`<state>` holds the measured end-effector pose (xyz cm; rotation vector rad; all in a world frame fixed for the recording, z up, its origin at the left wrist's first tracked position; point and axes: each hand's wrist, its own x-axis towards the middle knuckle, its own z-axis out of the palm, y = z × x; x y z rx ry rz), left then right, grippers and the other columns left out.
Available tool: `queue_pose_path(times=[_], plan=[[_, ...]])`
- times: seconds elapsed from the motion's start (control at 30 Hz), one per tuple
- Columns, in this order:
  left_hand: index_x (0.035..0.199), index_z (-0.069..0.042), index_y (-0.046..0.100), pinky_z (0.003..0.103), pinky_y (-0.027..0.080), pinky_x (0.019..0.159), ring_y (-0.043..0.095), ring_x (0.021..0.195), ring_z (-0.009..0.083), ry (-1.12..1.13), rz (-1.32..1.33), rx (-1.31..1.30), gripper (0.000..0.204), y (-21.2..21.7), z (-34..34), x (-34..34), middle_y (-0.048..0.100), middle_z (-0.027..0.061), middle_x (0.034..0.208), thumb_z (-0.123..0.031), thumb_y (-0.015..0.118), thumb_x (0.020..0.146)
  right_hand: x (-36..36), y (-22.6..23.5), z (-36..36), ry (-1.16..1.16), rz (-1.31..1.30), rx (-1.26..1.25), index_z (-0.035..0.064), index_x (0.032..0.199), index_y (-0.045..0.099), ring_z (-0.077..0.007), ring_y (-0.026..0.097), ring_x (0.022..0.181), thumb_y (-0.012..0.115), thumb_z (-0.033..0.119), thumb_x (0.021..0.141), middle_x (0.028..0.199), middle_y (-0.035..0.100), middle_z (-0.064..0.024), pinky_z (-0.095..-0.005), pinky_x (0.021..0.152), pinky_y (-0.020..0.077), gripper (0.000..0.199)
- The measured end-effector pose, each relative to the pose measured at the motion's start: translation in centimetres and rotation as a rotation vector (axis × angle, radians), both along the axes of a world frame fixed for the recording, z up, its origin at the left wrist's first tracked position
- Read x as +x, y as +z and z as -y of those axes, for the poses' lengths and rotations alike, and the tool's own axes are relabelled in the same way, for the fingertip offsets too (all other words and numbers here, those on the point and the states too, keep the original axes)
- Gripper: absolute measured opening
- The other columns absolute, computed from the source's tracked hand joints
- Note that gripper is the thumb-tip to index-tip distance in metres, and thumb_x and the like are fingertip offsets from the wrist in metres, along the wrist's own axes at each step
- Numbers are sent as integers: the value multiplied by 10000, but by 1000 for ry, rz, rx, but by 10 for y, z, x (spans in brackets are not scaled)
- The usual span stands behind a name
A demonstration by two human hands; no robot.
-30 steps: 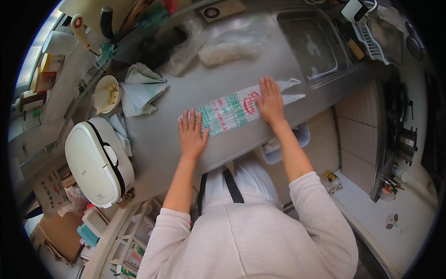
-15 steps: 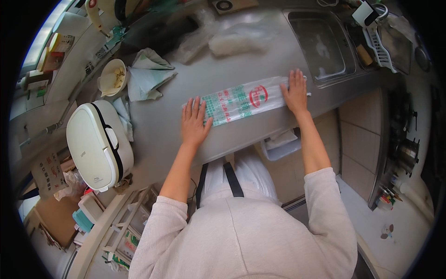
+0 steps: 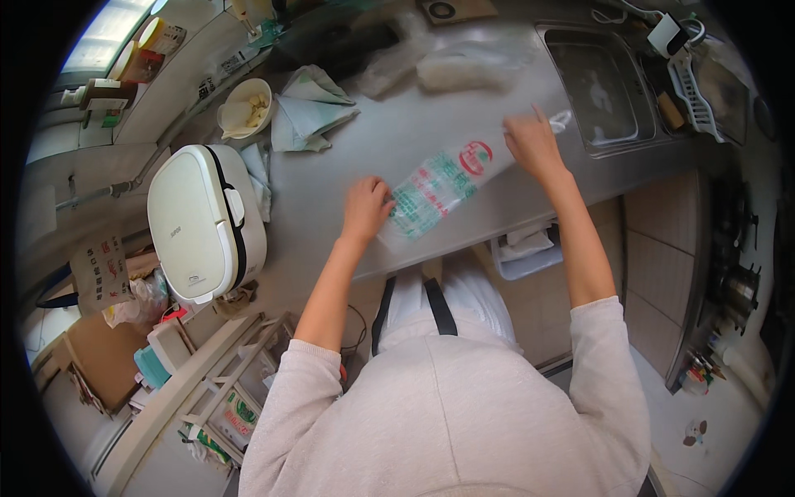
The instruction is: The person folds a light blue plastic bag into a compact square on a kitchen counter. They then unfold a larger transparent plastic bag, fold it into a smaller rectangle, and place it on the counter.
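Printed plastic bag (image 3: 437, 186) lies flat on the grey steel surface (image 3: 373, 137), long axis running diagonally from near the front edge up toward the sink (image 3: 598, 87). Bag is clear w/ green print and a red round mark at its upper-right end.

Left hand (image 3: 367, 207) sits on the bag's lower-left end, fingers curled under, knuckles up, pressing down on the plastic; can't tell if it pinches a fold. Right hand (image 3: 532, 145) is at the bag's upper-right end, just beside the sink rim, fingers bunched narrow w/ one fingertip up; looks to grip the bag's edge, but exact contact is too small to tell. Both forearms are bare, sleeves of a light pink top pushed up.

Around it: white lidded rice cooker (image 3: 207, 222) on the left end of the surface, well apart from the bag. Behind it a cream bowl (image 3: 246, 108) w/ pale bits inside, and crumpled pale green cloth (image 3: 310, 112) just beside the bowl. Further back, clear plastic wrap (image 3: 464, 66) bunched near the sink. White dish rack (image 3: 694, 83) right of the sink. Below the surface edge, an open drawer (image 3: 526, 248) w/ white stuff inside, between the two arms.
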<state>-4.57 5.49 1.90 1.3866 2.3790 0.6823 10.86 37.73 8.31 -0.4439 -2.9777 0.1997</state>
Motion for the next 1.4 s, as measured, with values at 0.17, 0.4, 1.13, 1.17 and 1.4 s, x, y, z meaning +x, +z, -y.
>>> queue_pose_path(times=[0.17, 0.4, 1.13, 1.17, 1.4], plan=[[1015, -68, 554, 435, 484, 725, 591, 897, 347, 262, 184, 36, 296, -8, 34, 46, 591, 120, 981, -97, 714, 768, -77, 37, 39, 191, -303, 155, 75, 920, 622, -243, 603, 1000, 628, 69, 782, 959, 639, -75, -457, 1090, 350, 138], [1049, -60, 537, 384, 472, 642, 579, 716, 258, 341, 201, 5, 307, -8, 55, 75, 571, 102, 875, -117, 707, 800, -46, -11, 133, 331, -373, -261, 60, 1121, 606, -304, 484, 1246, 617, 39, 775, 1281, 553, -113, -426, 1073, 375, 346], [1233, -38, 574, 473, 363, 1082, 434, 1317, 314, -343, 47, 150, 652, -1, 82, 70, 493, 133, 1389, -16, 718, 598, 72, -59, 200, 291, -184, -522, 32, 1092, 627, -292, 537, 1222, 629, -9, 729, 1225, 612, -128, -402, 996, 469, 366], [1233, -31, 572, 472, 363, 1084, 436, 1315, 317, -335, 38, 159, 634, 0, 78, 66, 495, 136, 1387, -23, 713, 614, 69, -56, 198, 293, -200, -517, 29, 1085, 631, -295, 544, 1213, 628, -13, 730, 1212, 620, -128, -399, 985, 476, 357], [1282, -64, 552, 486, 360, 1088, 431, 1327, 308, -431, -144, 111, 542, -16, 50, 46, 499, 123, 1393, -123, 663, 755, 55, -61, 180, 248, -228, -474, 25, 1107, 635, -302, 550, 1209, 629, -21, 736, 1207, 629, -124, -398, 965, 489, 374]])
